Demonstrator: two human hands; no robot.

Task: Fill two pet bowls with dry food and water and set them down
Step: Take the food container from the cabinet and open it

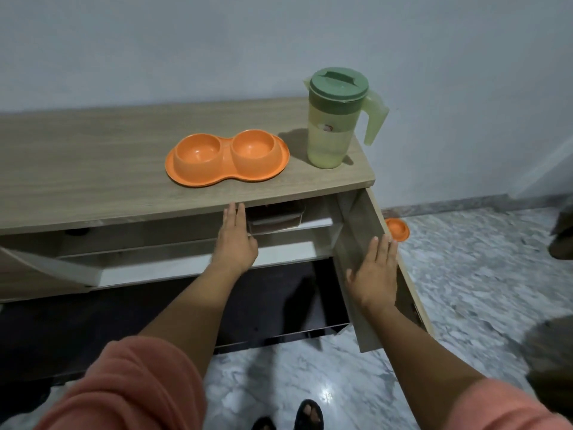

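An orange double pet bowl [228, 158] sits on the wooden cabinet top [93, 162]; both cups look empty. To its right stands a pale green pitcher [333, 119] with a green lid, holding some water. My left hand [235, 240] reaches into the open cabinet with fingers spread, just left of a clear container [276, 220] of brown contents on the upper shelf. It is not gripping it. My right hand [376, 273] lies flat against the inside of the open cabinet door [356, 231], fingers apart.
A second orange bowl [397, 229] lies on the marble floor behind the door. A white shelf [173, 262] crosses the cabinet, dark space below. My sandalled feet [297, 417] stand on the floor. A dark shape [561, 240] sits at the right edge.
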